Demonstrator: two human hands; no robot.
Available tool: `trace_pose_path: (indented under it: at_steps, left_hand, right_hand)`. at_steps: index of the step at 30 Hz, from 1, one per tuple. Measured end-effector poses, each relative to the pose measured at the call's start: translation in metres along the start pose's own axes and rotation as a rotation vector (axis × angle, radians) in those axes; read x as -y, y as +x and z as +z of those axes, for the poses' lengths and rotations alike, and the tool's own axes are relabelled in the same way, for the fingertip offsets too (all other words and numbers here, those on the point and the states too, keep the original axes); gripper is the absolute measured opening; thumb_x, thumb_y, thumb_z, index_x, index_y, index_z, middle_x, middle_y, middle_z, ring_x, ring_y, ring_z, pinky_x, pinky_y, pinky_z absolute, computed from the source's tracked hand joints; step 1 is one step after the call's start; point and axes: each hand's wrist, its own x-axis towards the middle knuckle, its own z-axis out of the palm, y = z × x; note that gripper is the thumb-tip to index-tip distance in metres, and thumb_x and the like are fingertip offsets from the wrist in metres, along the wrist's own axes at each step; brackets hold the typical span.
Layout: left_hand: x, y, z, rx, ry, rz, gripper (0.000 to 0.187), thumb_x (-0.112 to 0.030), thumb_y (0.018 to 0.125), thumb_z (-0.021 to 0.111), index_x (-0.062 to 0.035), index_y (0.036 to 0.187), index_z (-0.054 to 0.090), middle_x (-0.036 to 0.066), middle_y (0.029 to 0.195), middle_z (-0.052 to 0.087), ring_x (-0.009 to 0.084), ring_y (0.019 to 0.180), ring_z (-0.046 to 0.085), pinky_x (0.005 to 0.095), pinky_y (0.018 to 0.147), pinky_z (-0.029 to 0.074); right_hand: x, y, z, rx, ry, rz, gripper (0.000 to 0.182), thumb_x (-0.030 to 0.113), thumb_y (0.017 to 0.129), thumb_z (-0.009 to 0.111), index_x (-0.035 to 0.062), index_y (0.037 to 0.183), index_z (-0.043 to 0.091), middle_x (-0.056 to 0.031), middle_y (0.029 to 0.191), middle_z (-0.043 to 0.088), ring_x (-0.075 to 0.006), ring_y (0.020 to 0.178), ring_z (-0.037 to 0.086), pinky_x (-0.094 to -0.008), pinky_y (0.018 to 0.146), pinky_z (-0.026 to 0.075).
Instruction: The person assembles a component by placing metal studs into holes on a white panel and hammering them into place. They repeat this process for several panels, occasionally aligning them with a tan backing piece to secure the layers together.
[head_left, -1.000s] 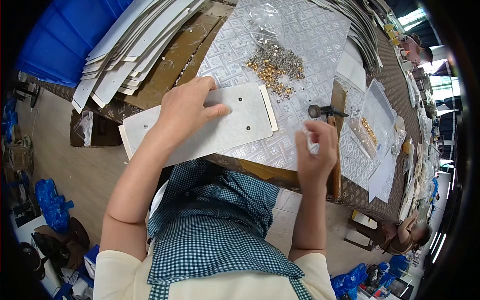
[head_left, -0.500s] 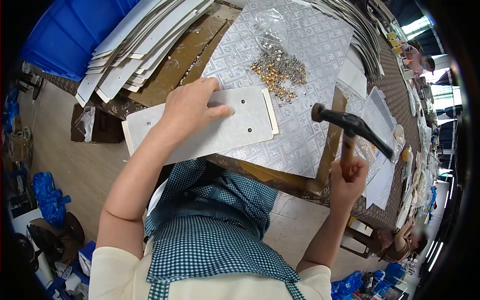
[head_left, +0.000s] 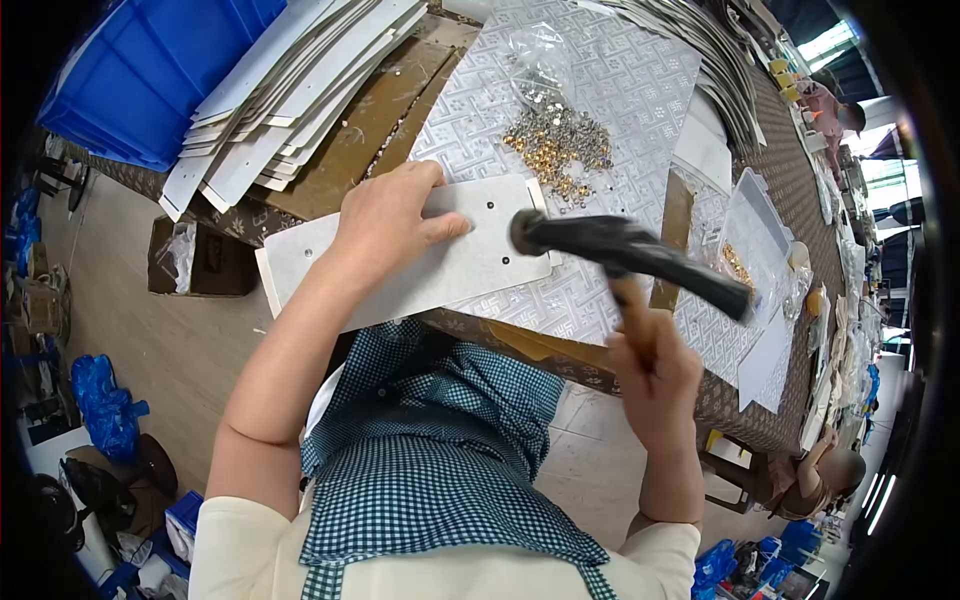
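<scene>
My right hand [head_left: 660, 380] is wrapped round the wooden handle of a hammer [head_left: 640, 255]. The hammer's dark head hangs over the right end of a white panel [head_left: 430, 265], slightly blurred by motion. My left hand [head_left: 395, 215] grips that panel, thumb on its upper face and fingers bent toward the far edge. Two dark-centred metal eyelets show near the panel's right end, and another small round fitting near its left end. Under it, the edge of another pale piece sticks out. Beyond lies a pile of gold and silver metal fittings [head_left: 560, 145] on a patterned sheet [head_left: 455, 125].
Stacked white panels [head_left: 300, 90] lie at the far left beside a blue crate [head_left: 150, 80]. A clear plastic bag [head_left: 540, 60] touches the fittings. A clear tray [head_left: 750, 230] with gold pieces stands at right. Below left is a cardboard box [head_left: 215, 265]. Other people sit farther right.
The hammer has swung left and in over the panel's right end, my right hand moving with it. My left hand keeps its hold on the panel; the whole view has shifted slightly.
</scene>
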Motion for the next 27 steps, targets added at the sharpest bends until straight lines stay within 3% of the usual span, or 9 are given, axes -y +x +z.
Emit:
trace_pose_path:
  at_steps: [6,8,10,13,16,18,21,25,27]
  left_hand:
    - [0.0,-0.001,0.001,-0.001,0.037,0.025,0.047,-0.039,0.081,0.079,-0.0024,0.106,0.065,0.014,0.104,0.07,0.0336,0.098,0.068,0.0454,0.083,0.052]
    - [0.002,-0.003,0.003,-0.026,0.031,0.044,0.047,-0.04,0.08,0.079,-0.0025,0.106,0.065,0.014,0.104,0.07,0.0333,0.098,0.068,0.0453,0.083,0.052]
    - [0.0,-0.002,0.0,0.002,-0.003,0.011,0.048,-0.039,0.079,0.08,-0.0024,0.105,0.065,0.015,0.104,0.07,0.0345,0.097,0.067,0.0447,0.083,0.051]
    - [0.0,-0.001,0.001,-0.005,-0.026,0.009,0.048,-0.039,0.078,0.08,-0.0022,0.105,0.064,0.016,0.104,0.069,0.0351,0.096,0.066,0.044,0.083,0.05]
    - [0.001,-0.005,0.001,-0.023,-0.02,0.012,0.047,-0.037,0.079,0.079,-0.002,0.106,0.065,0.016,0.105,0.07,0.0346,0.098,0.067,0.0434,0.085,0.05]
    - [0.003,-0.005,0.003,-0.049,-0.024,0.036,0.047,-0.038,0.08,0.078,-0.0025,0.107,0.065,0.015,0.106,0.07,0.034,0.098,0.067,0.0434,0.085,0.051]
    - [0.012,-0.005,0.008,-0.095,-0.057,0.064,0.045,-0.04,0.083,0.075,-0.0027,0.107,0.065,0.014,0.106,0.07,0.0329,0.096,0.068,0.0434,0.083,0.052]
    - [0.015,-0.003,0.008,-0.113,-0.188,0.046,0.039,-0.033,0.087,0.072,-0.0002,0.107,0.066,0.015,0.102,0.071,0.0309,0.092,0.07,0.0403,0.08,0.053]
    - [0.016,-0.006,0.007,-0.135,-0.342,0.023,0.031,-0.025,0.09,0.071,0.0017,0.105,0.067,0.015,0.092,0.071,0.0239,0.082,0.069,0.0346,0.076,0.053]
  right_hand:
    - [0.027,0.006,0.0,-0.66,0.767,-0.174,0.023,0.021,0.101,0.06,0.0035,0.087,0.054,-0.0044,0.069,0.056,-0.0088,0.053,0.048,-0.0229,0.048,0.04]
    - [0.002,-0.011,0.022,-0.408,0.381,-0.031,0.022,0.021,0.1,0.063,0.0039,0.089,0.055,-0.0043,0.067,0.057,-0.0107,0.055,0.054,-0.0276,0.048,0.044]
    - [-0.024,-0.01,0.039,0.112,-0.257,-0.047,0.016,0.017,0.095,0.067,0.0049,0.095,0.056,-0.016,0.068,0.061,-0.0319,0.059,0.064,-0.04,0.054,0.049]
    - [-0.027,-0.014,0.028,0.212,-0.141,0.192,0.02,0.019,0.093,0.068,0.0047,0.098,0.056,-0.0163,0.079,0.064,-0.038,0.069,0.065,-0.0429,0.059,0.05]
    - [-0.042,-0.012,0.016,0.099,-0.006,0.268,0.024,0.018,0.092,0.067,0.0021,0.108,0.056,-0.0224,0.089,0.065,-0.0411,0.081,0.065,-0.0443,0.07,0.05]
    - [-0.067,-0.014,0.017,0.004,0.054,0.332,0.02,0.015,0.092,0.066,0.0005,0.105,0.058,-0.0156,0.079,0.058,-0.0282,0.067,0.057,-0.0361,0.065,0.047]
    - [-0.089,-0.01,0.009,-0.033,-0.173,0.322,0.029,0.018,0.09,0.067,0.0019,0.115,0.062,-0.0192,0.095,0.067,-0.0403,0.086,0.064,-0.0454,0.076,0.051]
    - [-0.091,0.003,0.011,-0.338,-0.371,-0.037,0.03,0.011,0.091,0.064,0.0033,0.12,0.065,-0.0138,0.104,0.066,-0.0308,0.084,0.062,-0.0409,0.078,0.052]
    - [-0.077,0.005,0.023,-0.311,0.099,0.147,0.028,0.011,0.094,0.064,0.0026,0.121,0.064,-0.0121,0.104,0.066,-0.0218,0.085,0.065,-0.0326,0.075,0.053]
